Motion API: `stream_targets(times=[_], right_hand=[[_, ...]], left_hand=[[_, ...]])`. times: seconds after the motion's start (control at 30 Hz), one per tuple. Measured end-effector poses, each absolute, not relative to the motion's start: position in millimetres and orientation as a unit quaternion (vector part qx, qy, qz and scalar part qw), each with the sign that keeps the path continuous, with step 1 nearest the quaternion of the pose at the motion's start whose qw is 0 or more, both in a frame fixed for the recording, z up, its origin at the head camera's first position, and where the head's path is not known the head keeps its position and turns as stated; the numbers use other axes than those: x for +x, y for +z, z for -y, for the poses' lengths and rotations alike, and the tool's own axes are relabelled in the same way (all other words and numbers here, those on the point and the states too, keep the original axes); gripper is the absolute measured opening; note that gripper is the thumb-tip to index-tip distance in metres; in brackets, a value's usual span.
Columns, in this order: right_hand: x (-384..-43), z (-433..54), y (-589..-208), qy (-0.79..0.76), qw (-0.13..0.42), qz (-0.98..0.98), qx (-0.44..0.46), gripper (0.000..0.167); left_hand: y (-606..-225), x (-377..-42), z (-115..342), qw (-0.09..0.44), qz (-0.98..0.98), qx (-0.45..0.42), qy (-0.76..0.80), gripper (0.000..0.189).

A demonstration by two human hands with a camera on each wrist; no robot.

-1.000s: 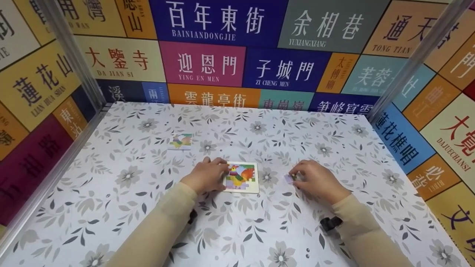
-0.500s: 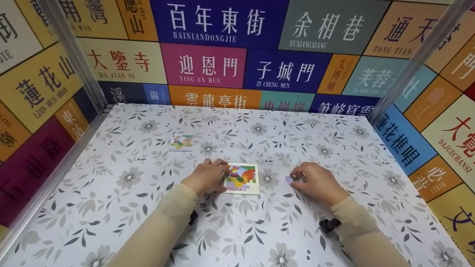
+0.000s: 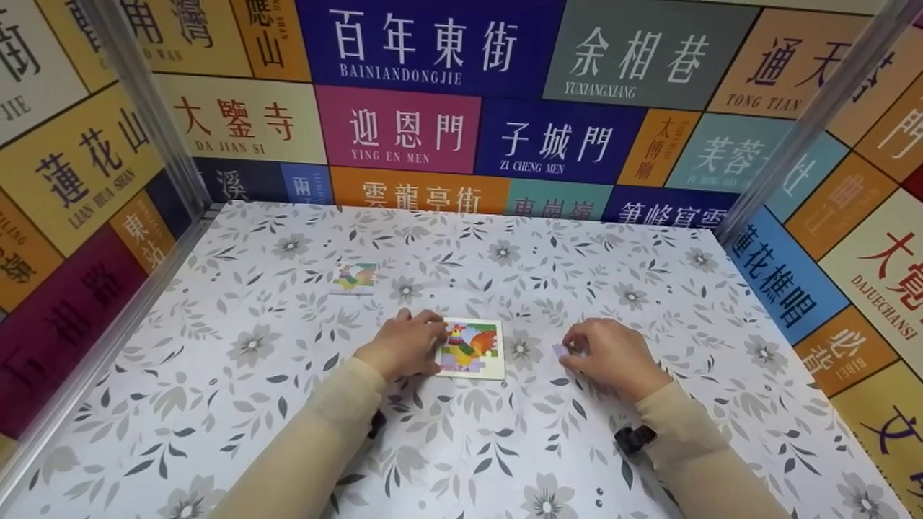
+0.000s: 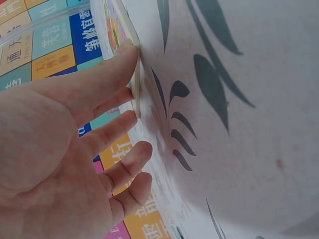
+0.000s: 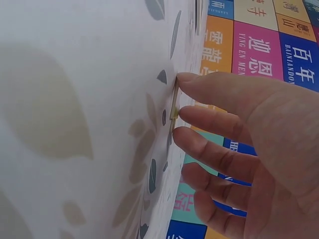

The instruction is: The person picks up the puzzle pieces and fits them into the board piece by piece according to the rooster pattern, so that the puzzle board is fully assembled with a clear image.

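A framed rooster jigsaw puzzle (image 3: 472, 353) lies flat on the table, pale-edged and brightly coloured. My left hand (image 3: 404, 344) holds its left side, thumb at the near corner and fingers farther up. The left wrist view shows the thumb over the board's thin edge (image 4: 130, 25). To the right of the board, my right hand (image 3: 613, 353) pinches a small purplish puzzle piece (image 3: 559, 351) at the tabletop. In the right wrist view that piece (image 5: 174, 102) appears edge-on between thumb and fingertips, low against the cloth. Its printed face is mostly hidden by the fingers.
A square rooster picture card (image 3: 354, 277) lies beyond the left hand. The table wears a white floral cover (image 3: 461, 461). Walls of coloured lettered panels (image 3: 396, 130) rise behind and on both sides, with clear upright posts (image 3: 155, 122) at the corners.
My right hand shifts slightly toward the board and its fingers cover more of the piece. The left hand stays at the board's edge. The whole view drops slightly in the frame.
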State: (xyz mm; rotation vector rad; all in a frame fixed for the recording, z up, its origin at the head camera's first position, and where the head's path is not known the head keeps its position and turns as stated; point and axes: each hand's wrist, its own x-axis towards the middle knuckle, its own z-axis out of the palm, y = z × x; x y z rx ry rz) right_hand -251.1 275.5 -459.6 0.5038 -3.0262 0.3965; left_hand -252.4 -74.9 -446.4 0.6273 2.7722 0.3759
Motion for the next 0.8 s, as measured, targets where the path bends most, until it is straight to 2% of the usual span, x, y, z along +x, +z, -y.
stream_targets(times=[0.23, 0.53, 0.8], right_hand=[[-248.9, -275.9, -460.7, 0.122, 0.043, 0.976, 0.178, 0.017], [-248.6, -278.1, -461.5, 0.141, 0.019, 0.977, 0.16, 0.03], [-249.2, -279.4, -463.0, 0.149, 0.019, 0.977, 0.155, 0.024]], left_hand=[[-445.8, -251.5, 74.6, 0.14, -0.958, 0.216, 0.124, 0.054], [-446.1, -251.7, 75.1, 0.133, -0.959, 0.216, 0.126, 0.052], [-445.1, -250.1, 76.2, 0.122, -0.957, 0.227, 0.133, 0.049]])
